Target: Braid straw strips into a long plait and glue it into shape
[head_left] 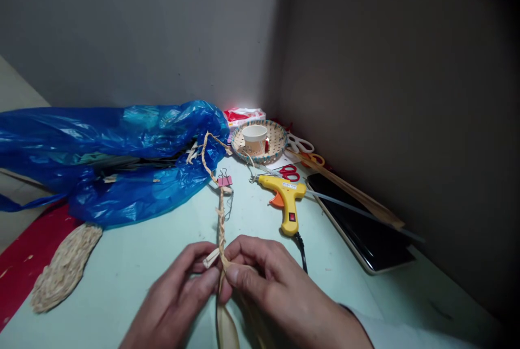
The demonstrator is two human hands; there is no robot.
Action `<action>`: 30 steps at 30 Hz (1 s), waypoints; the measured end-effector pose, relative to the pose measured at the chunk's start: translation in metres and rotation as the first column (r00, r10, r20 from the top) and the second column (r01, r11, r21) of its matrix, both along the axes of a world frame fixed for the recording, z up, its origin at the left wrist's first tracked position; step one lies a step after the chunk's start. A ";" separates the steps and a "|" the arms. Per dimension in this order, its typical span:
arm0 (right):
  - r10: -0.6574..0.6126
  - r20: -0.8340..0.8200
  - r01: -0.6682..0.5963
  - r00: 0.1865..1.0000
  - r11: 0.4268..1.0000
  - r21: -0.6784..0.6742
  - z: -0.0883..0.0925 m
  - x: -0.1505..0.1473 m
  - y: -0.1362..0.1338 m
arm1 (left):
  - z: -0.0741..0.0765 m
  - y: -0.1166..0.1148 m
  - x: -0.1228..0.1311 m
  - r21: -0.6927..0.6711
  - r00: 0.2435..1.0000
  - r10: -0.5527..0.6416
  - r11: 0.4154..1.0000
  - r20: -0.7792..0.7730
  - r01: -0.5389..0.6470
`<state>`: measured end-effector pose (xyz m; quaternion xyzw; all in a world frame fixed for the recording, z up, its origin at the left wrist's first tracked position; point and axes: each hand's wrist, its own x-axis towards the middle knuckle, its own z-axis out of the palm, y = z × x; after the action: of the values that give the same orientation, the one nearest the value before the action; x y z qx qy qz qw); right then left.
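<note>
Both my hands meet at the near edge of the pale green table [134,262], pinching a thin straw braid [221,224]. My left hand [179,297] grips loose straw strips at the braid's near end with thumb and fingers closed. My right hand [280,289] pinches the same spot from the right. The braid runs away from me to a pink binder clip [225,180] and curls on toward the blue bag. Loose strips hang down below my hands.
A big blue plastic bag [105,159] with straw lies at left. A woven straw piece [65,267] sits front left. A yellow glue gun [286,200], red scissors [289,172], a woven basket [276,140] with a paper cup [255,137], a dark tablet [361,230] and long strips lie right.
</note>
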<state>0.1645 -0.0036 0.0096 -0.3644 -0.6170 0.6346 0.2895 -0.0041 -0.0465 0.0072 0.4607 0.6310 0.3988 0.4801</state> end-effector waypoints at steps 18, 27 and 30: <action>0.031 0.643 -0.258 0.765 0.929 0.264 0.029 0.013 -0.002 | -0.009 0.014 0.001 -0.230 0.951 -0.113 0.956 0.286 0.183; -0.107 0.550 -0.473 0.828 0.393 0.788 -0.009 0.005 -0.017 | -0.012 0.011 0.006 -0.218 0.927 0.014 0.973 0.374 0.074; -0.039 0.545 -0.524 0.838 0.224 0.822 -0.014 0.002 -0.012 | -0.008 0.008 0.006 -0.226 0.908 0.015 0.970 0.418 0.087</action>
<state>0.1662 -0.0160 -0.0046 -0.1462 -0.9692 0.0642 0.1877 0.0016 -0.0390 -0.0011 0.3154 0.5487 0.3999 0.6629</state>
